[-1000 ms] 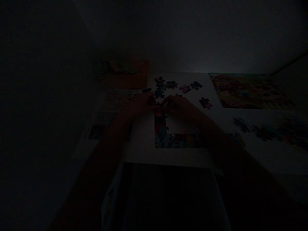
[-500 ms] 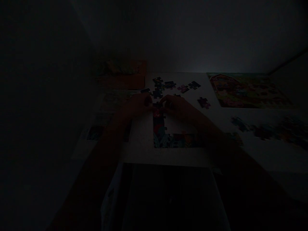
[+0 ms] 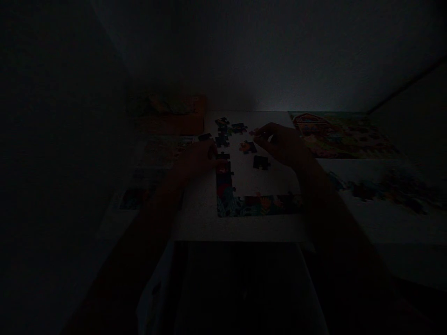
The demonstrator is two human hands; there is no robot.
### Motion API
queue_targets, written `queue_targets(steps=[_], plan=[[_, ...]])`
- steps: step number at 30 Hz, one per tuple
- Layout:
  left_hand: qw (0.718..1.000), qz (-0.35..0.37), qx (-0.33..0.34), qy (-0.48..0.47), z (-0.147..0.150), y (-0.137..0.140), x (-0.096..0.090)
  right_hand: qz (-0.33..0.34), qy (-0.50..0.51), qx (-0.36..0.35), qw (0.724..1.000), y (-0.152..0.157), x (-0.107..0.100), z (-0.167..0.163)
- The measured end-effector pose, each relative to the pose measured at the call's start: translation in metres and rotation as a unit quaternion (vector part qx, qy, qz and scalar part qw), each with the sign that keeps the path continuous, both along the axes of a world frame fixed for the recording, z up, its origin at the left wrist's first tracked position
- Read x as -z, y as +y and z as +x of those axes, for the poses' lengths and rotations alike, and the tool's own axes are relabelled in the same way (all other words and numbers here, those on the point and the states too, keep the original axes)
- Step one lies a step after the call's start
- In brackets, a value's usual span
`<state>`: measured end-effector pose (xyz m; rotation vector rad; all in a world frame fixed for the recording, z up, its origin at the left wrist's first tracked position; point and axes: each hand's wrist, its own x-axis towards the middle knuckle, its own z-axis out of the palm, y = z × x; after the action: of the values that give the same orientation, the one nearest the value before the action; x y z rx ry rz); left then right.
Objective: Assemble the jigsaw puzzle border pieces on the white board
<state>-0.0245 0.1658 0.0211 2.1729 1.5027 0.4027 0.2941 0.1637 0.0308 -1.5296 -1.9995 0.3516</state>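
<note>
The view is very dark. My left hand (image 3: pixel 197 158) rests at the upper left of a partly joined jigsaw puzzle (image 3: pixel 263 205), thumb touching its left column and fingers slightly apart. My right hand (image 3: pixel 282 144) is farther back on the right, thumb and forefinger pinched at a pinkish puzzle piece (image 3: pixel 254 132). The joined pieces form an L, a left column and a bottom row. Inside and above it lie loose pieces, among them a dark piece (image 3: pixel 261 163) and an orange-and-dark piece (image 3: pixel 248 147). My right hand hides part of the table.
An orange box (image 3: pixel 181 123) stands at the back left, with printed sheets (image 3: pixel 139 195) before it. A farm picture (image 3: pixel 342 135) lies at the back right. Several loose pieces (image 3: pixel 387 188) are heaped on the right. A wall (image 3: pixel 251 60) rises behind the white table (image 3: pixel 199 228).
My right hand has left the top of the left column and moved right and back to the pinkish piece. My left hand stays by the column. The view has shifted slightly.
</note>
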Motion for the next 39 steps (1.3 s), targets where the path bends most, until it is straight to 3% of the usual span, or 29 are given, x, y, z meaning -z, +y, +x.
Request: queue_targets(steps=[8,14,21,28,35,39], plan=[[0.999,-0.016,-0.034,-0.020,0.006,-0.002,-0.002,-0.182,-0.087,-0.033,0.979,-0.003,-0.009,0.023],[0.999,-0.018,-0.031,-0.022,0.010,-0.007,-0.008,-0.229,-0.102,-0.041,0.967,-0.005,-0.017,0.020],[0.999,-0.019,-0.026,-0.022,0.014,-0.004,-0.002,-0.188,-0.111,-0.132,0.967,-0.010,-0.015,0.039],[1.000,-0.019,-0.017,-0.006,0.009,-0.003,-0.002,-0.224,-0.069,-0.130,0.963,-0.015,-0.003,0.047],[0.997,0.076,-0.009,-0.032,0.008,0.002,0.001,-0.157,-0.034,-0.132,0.978,-0.017,-0.009,0.042],[0.990,0.131,0.029,0.053,0.010,-0.001,0.002,-0.109,-0.033,-0.121,0.986,-0.015,-0.008,0.036]])
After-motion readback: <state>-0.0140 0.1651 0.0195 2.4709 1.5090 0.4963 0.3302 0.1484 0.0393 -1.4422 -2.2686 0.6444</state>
